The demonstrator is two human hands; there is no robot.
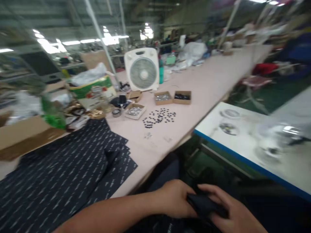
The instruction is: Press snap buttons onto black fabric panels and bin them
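Note:
My left hand is closed on a bunched piece of dark cloth low in the view, over my lap. Close by on the right, my right hand grips the same cloth with bent fingers. The picture is blurred there, and the cloth's lower part is hard to make out. Dark patterned fabric with white dashes lies on the pink table at the left, beyond my left forearm.
Small dark pieces are scattered mid-table, near open boxes of small parts. A white box fan stands behind. At the right is a white, blue-edged table with a machine. A cardboard box sits left.

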